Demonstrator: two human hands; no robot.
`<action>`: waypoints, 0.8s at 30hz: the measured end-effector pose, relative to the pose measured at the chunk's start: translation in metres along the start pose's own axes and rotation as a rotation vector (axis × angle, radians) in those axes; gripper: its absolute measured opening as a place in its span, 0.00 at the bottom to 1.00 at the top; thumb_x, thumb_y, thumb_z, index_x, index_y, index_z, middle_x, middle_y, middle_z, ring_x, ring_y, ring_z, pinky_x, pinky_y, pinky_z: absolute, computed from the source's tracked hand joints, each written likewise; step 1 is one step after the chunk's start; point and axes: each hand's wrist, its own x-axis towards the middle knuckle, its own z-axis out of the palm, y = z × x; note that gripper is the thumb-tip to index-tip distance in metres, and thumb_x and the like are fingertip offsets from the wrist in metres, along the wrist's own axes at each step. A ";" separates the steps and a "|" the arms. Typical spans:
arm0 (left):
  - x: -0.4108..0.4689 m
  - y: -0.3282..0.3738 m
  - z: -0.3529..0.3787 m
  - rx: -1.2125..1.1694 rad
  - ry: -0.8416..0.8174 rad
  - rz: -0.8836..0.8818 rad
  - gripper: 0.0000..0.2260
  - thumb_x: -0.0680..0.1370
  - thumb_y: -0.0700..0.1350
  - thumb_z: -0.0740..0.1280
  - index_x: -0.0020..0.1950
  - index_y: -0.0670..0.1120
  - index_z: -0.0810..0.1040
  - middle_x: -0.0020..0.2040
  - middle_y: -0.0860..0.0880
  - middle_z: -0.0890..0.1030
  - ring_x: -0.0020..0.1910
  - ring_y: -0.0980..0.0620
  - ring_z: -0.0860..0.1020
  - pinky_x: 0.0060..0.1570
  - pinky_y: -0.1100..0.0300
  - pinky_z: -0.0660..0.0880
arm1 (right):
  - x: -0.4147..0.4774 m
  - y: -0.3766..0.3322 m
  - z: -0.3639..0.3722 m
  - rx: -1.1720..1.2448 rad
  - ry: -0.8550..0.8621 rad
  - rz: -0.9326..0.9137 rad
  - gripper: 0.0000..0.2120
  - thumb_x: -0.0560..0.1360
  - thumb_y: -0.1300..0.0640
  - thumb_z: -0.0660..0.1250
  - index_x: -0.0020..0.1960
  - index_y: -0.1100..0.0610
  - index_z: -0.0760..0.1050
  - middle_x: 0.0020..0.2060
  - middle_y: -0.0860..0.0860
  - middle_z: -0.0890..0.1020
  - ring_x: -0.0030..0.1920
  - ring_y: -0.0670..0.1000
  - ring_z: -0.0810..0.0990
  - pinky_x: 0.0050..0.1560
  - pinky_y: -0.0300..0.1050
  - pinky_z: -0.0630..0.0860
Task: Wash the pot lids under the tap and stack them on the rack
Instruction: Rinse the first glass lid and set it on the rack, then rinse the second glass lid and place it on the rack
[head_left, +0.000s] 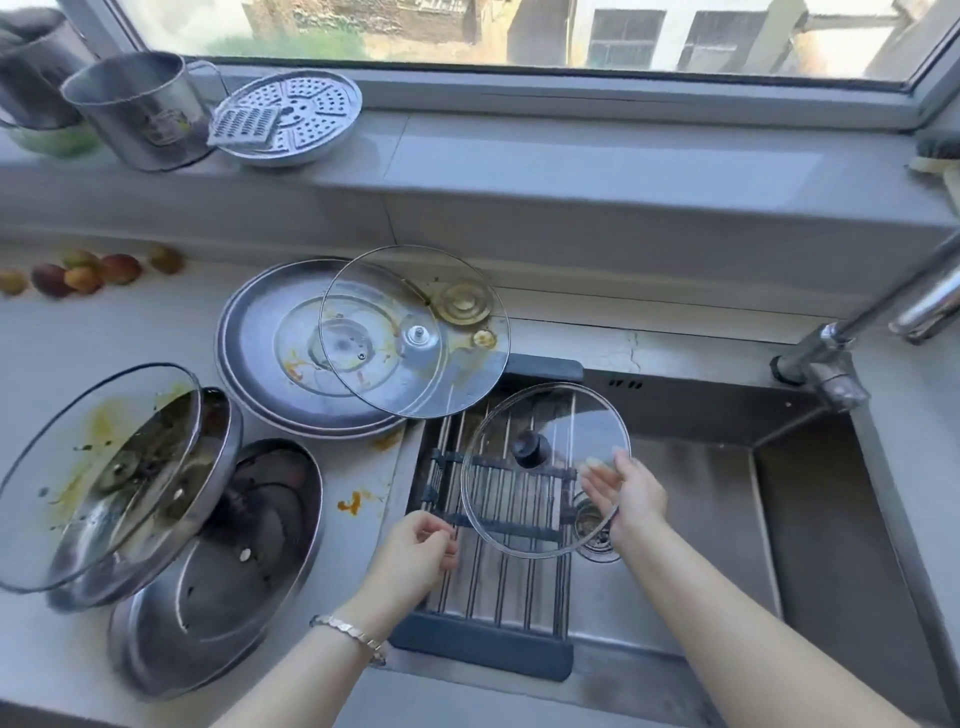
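A small glass lid (524, 499) with a black knob hangs tilted above the roll-up rack (483, 587) laid across the left end of the sink. My right hand (626, 493) holds this lid by its right rim, fingers behind the glass. My left hand (418, 553) hovers over the rack's left edge, fingers loosely curled, holding nothing. A dirty glass lid (415, 332) lies on a large steel lid (275, 353) on the counter. Further left, a stained glass lid (93, 478) leans on stacked steel lids (223, 571). The tap (852, 343) reaches in from the right.
The steel sink (701, 519) has a drain strainer (592, 525) behind the held lid. On the windowsill stand a metal jug (140, 109), a steamer plate (296, 117) and a grater. Fruit (83, 273) lies at the counter's back left. Orange food spots (353, 501) mark the counter.
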 end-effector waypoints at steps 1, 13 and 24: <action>0.003 0.000 -0.003 0.001 -0.002 0.001 0.08 0.79 0.38 0.57 0.44 0.46 0.74 0.45 0.45 0.81 0.44 0.49 0.80 0.49 0.50 0.77 | 0.004 0.006 0.002 0.019 0.007 0.022 0.02 0.79 0.60 0.61 0.47 0.58 0.70 0.22 0.53 0.80 0.23 0.49 0.81 0.25 0.40 0.79; 0.034 0.009 -0.019 0.017 -0.058 0.045 0.10 0.79 0.38 0.56 0.43 0.48 0.73 0.43 0.48 0.80 0.41 0.55 0.79 0.43 0.60 0.74 | 0.019 0.036 0.004 -0.852 0.201 -0.164 0.18 0.80 0.49 0.53 0.57 0.62 0.72 0.50 0.58 0.77 0.49 0.57 0.74 0.53 0.49 0.69; 0.073 0.062 -0.058 -0.161 0.525 0.275 0.25 0.77 0.37 0.61 0.72 0.39 0.57 0.70 0.44 0.62 0.68 0.49 0.65 0.67 0.56 0.63 | -0.006 -0.013 0.038 -1.514 -0.006 -0.515 0.22 0.75 0.59 0.60 0.68 0.58 0.64 0.69 0.58 0.58 0.70 0.57 0.54 0.68 0.51 0.59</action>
